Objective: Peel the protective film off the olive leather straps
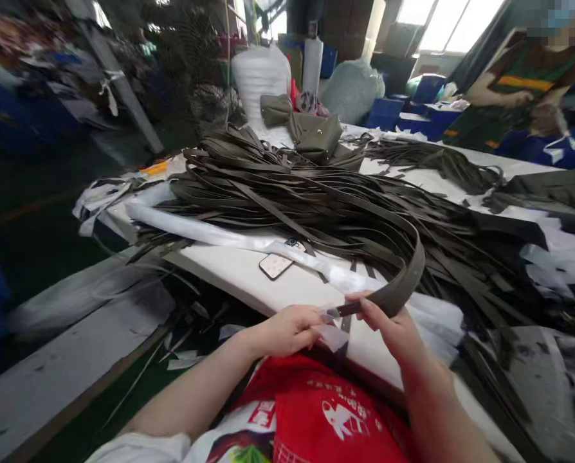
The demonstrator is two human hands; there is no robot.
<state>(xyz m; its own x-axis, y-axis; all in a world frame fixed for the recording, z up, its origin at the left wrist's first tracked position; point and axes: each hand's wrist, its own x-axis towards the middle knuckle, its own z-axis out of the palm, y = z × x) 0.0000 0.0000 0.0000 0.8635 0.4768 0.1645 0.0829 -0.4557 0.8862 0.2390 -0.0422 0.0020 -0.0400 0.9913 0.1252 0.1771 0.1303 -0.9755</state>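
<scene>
Covering much of the white table — a heap of dark strips, long white plastic along its near side. One dark strap arches up off the heap, its end above the near table edge. Right hand pinches strap near that end, thumb against fingers; left hand — fingers closed on translucent film at the tip. Phone-shaped item lies on table, beyond the hands.
</scene>
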